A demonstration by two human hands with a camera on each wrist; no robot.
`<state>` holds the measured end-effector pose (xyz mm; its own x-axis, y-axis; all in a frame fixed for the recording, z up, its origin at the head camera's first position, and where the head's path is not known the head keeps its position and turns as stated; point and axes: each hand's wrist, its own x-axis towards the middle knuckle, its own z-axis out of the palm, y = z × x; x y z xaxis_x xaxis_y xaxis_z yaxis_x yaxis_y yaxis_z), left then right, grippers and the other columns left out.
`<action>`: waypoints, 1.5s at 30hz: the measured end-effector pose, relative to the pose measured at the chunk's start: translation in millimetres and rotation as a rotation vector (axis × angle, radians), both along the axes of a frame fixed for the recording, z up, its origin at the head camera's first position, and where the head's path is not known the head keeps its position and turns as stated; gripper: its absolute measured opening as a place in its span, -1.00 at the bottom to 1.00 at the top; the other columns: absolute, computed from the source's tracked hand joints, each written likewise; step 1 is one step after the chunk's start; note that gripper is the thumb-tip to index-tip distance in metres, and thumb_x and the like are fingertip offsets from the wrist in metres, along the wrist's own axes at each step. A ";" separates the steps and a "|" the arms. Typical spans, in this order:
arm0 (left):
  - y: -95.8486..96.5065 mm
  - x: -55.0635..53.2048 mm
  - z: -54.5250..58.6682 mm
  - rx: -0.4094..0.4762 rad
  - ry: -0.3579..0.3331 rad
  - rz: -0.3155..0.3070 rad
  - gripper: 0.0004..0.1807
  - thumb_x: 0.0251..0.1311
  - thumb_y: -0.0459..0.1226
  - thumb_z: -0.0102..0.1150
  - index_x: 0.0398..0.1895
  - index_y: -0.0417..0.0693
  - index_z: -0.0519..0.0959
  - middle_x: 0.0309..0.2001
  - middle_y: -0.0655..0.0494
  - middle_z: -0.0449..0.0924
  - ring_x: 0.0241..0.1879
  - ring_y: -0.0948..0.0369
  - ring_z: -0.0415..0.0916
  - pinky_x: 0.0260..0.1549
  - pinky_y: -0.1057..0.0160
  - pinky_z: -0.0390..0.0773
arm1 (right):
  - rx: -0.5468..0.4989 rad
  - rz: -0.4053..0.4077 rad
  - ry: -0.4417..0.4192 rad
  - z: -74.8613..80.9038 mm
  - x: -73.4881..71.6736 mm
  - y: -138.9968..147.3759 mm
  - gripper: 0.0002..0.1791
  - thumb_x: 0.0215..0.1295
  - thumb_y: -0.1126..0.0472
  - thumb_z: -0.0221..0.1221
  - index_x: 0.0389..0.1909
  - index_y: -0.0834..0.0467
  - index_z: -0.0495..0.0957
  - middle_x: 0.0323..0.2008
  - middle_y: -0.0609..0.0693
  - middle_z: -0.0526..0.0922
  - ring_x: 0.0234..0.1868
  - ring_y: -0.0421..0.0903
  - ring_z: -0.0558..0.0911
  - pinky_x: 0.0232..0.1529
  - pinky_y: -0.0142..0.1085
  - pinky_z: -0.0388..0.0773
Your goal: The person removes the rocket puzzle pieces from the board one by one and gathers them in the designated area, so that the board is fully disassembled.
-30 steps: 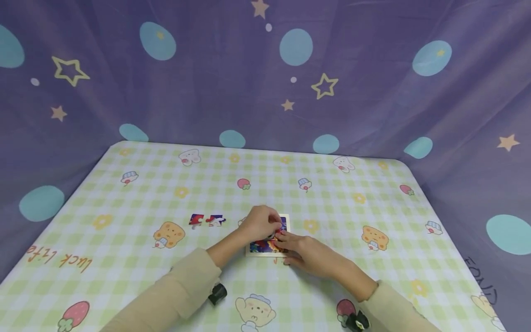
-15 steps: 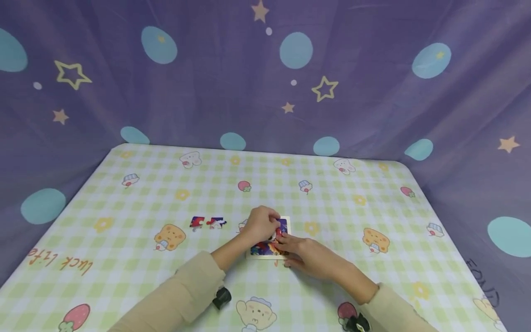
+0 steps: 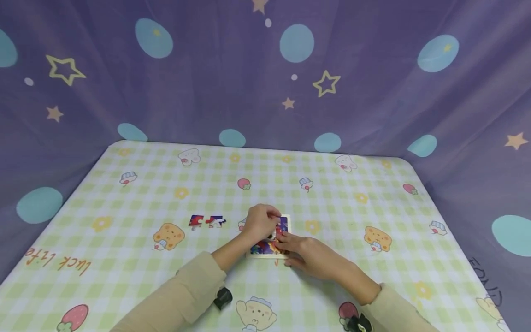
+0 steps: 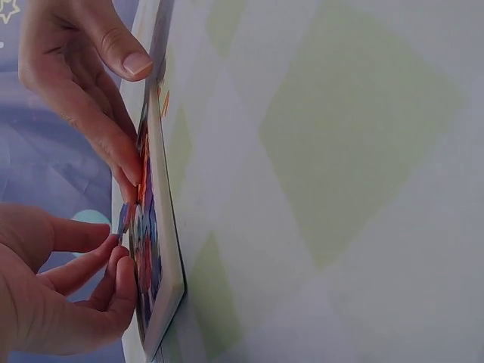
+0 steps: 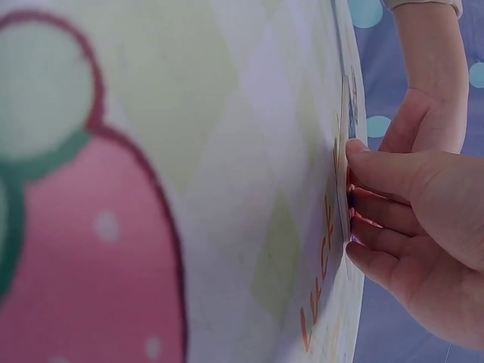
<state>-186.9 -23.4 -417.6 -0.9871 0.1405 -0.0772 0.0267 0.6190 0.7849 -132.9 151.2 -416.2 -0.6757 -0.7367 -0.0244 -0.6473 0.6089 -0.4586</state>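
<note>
A small jigsaw puzzle board [image 3: 289, 224] with a pale frame and a colourful picture lies flat on the table, partly covered by both hands. Over its upper left part, my left hand [image 3: 260, 223] pinches a small puzzle piece [image 4: 125, 217] between thumb and fingertips, right at the picture's surface. My right hand [image 3: 310, 254] rests its fairly straight fingers on the board's right side. Its thumb [image 4: 134, 63] is at the board's near edge. To the left lie two loose puzzle pieces, a red and purple one [image 3: 196, 221] and a blue, red and white one [image 3: 216, 222].
A green and white checked cloth [image 3: 124, 207] with cartoon prints covers the table. Behind it hangs a purple curtain [image 3: 224, 78] with stars and blue ovals. Black wrist devices [image 3: 223, 298] show under the sleeves.
My left hand has shifted slightly to the right over the board, still pinching the puzzle piece. The right hand stays almost still, and the two loose pieces have not moved.
</note>
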 end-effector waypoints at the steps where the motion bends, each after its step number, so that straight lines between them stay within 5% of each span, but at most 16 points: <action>1: 0.0 0.0 0.5 0.000 -0.001 0.002 -0.91 0.14 -0.36 0.23 -0.33 -0.14 0.71 -0.39 0.00 0.70 -0.47 0.25 0.51 -0.47 0.39 0.47 | -0.001 -0.001 0.000 0.3 0.0 0.0 -0.50 0.30 0.16 0.19 0.25 0.18 0.44 0.33 0.09 0.42 0.37 0.00 0.40 0.26 -0.14 0.45; 8: -0.2 -0.3 3.6 0.033 -0.004 0.000 -0.96 0.12 -0.35 0.26 -0.39 -0.11 0.69 -0.39 0.02 0.70 -0.44 0.24 0.54 -0.42 0.37 0.51 | -0.004 -0.003 -0.007 0.3 0.3 -0.4 -0.49 0.30 0.14 0.19 0.25 0.18 0.44 0.33 0.10 0.42 0.37 0.02 0.40 0.25 -0.13 0.46; 21: -4.9 -7.1 1.8 0.122 -0.059 0.040 -0.95 0.09 -0.32 0.32 -0.42 -0.12 0.71 -0.49 0.04 0.72 -0.63 0.36 0.49 -0.64 0.43 0.44 | -0.010 -0.012 -0.015 -0.4 0.2 0.0 -0.50 0.30 0.15 0.19 0.25 0.18 0.44 0.33 0.10 0.41 0.38 0.02 0.39 0.28 -0.12 0.42; 33: -41.2 -17.3 8.4 0.108 -0.122 0.104 -0.95 0.06 -0.31 0.35 -0.40 -0.09 0.71 -0.47 0.04 0.73 -0.54 0.28 0.60 -0.52 0.41 0.51 | -0.017 -0.019 -0.013 1.6 0.7 0.3 -0.50 0.30 0.15 0.18 0.25 0.18 0.44 0.34 0.08 0.40 0.39 0.04 0.37 0.30 -0.08 0.39; 45: -87.0 -13.0 8.2 0.097 -0.154 0.147 -0.90 0.07 -0.34 0.33 -0.34 -0.18 0.70 -0.48 0.03 0.73 -0.55 0.32 0.60 -0.48 0.46 0.52 | -0.005 -0.009 -0.006 0.4 2.1 -0.9 -0.50 0.32 0.14 0.17 0.26 0.17 0.43 0.34 0.07 0.40 0.40 0.04 0.36 0.29 -0.08 0.40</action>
